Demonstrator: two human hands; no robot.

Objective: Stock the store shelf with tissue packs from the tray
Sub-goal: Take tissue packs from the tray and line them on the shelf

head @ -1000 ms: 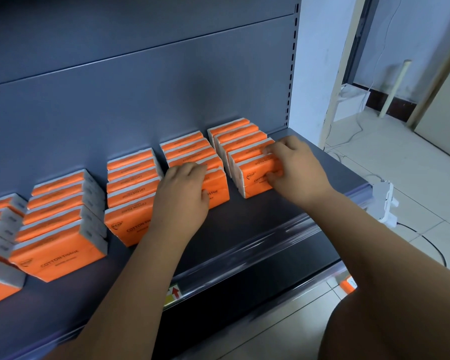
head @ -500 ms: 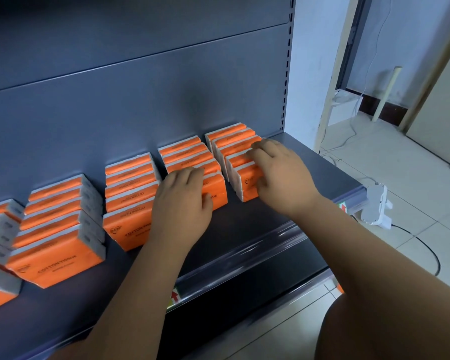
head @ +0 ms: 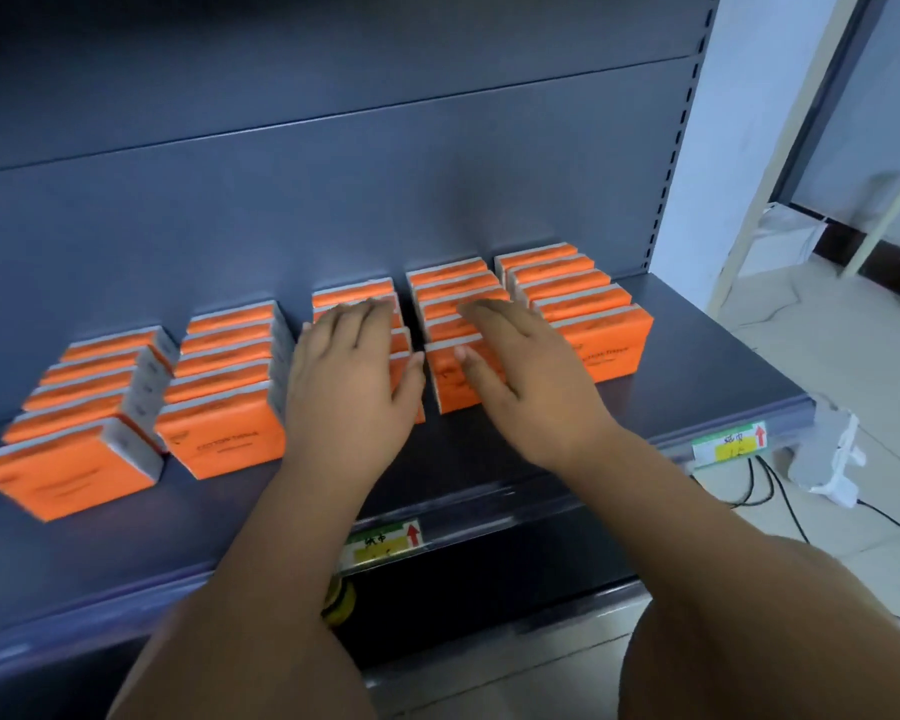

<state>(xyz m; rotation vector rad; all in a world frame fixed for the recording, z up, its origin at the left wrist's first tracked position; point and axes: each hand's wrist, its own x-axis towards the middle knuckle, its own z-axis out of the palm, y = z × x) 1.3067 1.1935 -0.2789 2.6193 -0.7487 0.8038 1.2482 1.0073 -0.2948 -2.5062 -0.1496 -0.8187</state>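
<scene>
Seeing tissue packs (head: 601,345) in five rows on shelf (head: 697,392); resting left hand (head: 349,381) and right hand (head: 520,387) flat atop neighbouring rows, gripping nothing; probably light, squashy, slick film; best pinched across narrow sides.

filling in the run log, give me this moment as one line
left hand: flat on third row of tissue packs from left | right hand: flat on fourth row | shelf: five rows in view
</scene>
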